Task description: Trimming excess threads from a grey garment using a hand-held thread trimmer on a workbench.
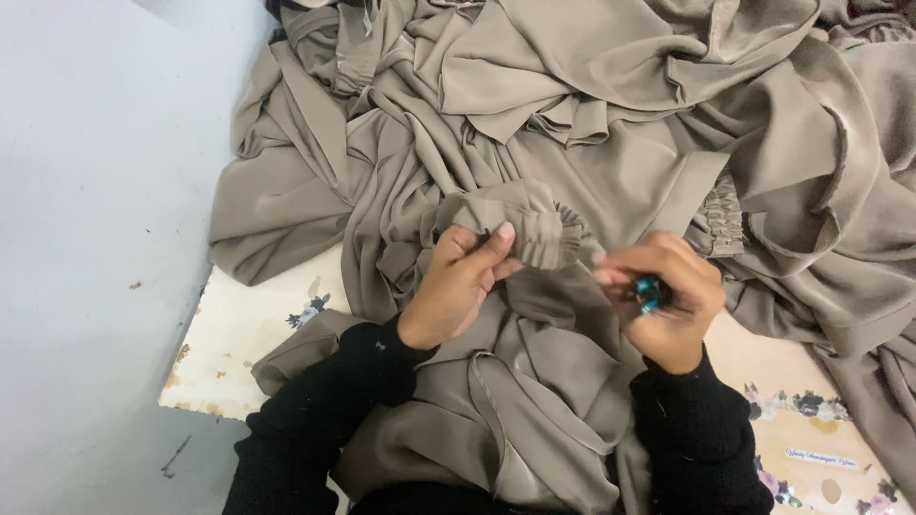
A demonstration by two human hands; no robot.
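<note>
Left hand: left hand (458, 286) pinches the gathered cuff (539, 234), thumb on top and fingers curled beneath the fabric; black sleeve (315, 420) to the wrist.
Right hand: right hand (663, 296) is closed around a small teal tool (649, 291), held just right of the cuff; what kind of tool it is cannot be told.
Cuff: elasticated band of ruffled, tightly pleated cloth, raised between both hands, nearer the left hand's fingertips.
Fabric: taupe garment (592, 124) of smooth, slightly glossy cloth, piled in deep soft folds above and around the cuff, with a stitched hem running below it toward the person's lap.
Second gather: another ruffled band (720, 219) lies right of the cuff, beyond the right hand.
Mat: worn cream mat (239, 343) with a floral print, chipped at its edge, showing below and left of the cuff.
Floor: pale grey floor (86, 238), matte and lightly scuffed, far left of the cuff.
</note>
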